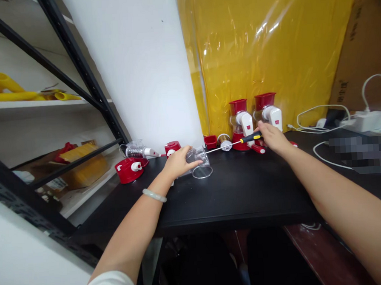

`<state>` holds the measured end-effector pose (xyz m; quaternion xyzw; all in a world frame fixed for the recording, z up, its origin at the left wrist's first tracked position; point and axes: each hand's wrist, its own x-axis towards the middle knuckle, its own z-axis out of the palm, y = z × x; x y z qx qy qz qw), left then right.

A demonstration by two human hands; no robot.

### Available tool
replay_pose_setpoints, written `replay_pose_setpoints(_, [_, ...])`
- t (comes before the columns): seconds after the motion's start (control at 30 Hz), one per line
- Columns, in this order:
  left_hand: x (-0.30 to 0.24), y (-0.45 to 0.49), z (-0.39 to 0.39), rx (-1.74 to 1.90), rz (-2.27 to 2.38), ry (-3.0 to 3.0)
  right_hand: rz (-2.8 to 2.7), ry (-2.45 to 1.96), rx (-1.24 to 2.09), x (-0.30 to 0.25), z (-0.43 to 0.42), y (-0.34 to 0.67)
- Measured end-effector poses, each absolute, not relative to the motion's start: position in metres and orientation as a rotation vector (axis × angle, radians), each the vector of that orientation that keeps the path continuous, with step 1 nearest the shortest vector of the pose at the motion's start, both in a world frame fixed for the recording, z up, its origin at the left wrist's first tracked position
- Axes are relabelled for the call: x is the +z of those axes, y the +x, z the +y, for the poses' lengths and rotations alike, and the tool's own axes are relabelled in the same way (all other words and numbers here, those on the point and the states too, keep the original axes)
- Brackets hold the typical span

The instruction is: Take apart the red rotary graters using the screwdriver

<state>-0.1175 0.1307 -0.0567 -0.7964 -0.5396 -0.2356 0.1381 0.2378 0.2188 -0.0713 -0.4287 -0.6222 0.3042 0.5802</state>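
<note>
The left hand [178, 162] grips a clear housing [205, 159], seemingly only part-assembled, the right hand [272, 138] grips a screwdriver [251, 137] reaching to it, and 2 apparently complete grinders [265, 101] stand beyond the right hand.

the black tabletop [241, 195] leaves passage between the forearms [134, 224], but the screwdriver [248, 137] and grinders [246, 121] block beyond.

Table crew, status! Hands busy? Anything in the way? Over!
Left hand holding clear plastic part. Right hand gripping screwdriver, pointed at that part. Metallic drum behind screwdriver, not blocking.
</note>
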Motion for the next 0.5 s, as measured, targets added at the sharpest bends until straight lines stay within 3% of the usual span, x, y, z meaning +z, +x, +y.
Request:
replay_pose_setpoints(0.1, [-0.0569,-0.1172,0.1303,-0.676,-1.563,-2.295,-1.334,-0.963,0.705,-0.0721,0.2191,0.235])
replay_pose_setpoints(0.3, [-0.056,-0.1165,0.1285,-0.676,-1.558,-2.303,-1.131,-0.447,1.211,-0.0631,0.2122,0.2349])
replay_pose_setpoints(0.5, [-0.0561,-0.1169,0.1294,-0.67,-1.554,-2.299,-1.218,-0.929,0.917,-0.0687,0.2193,0.2346])
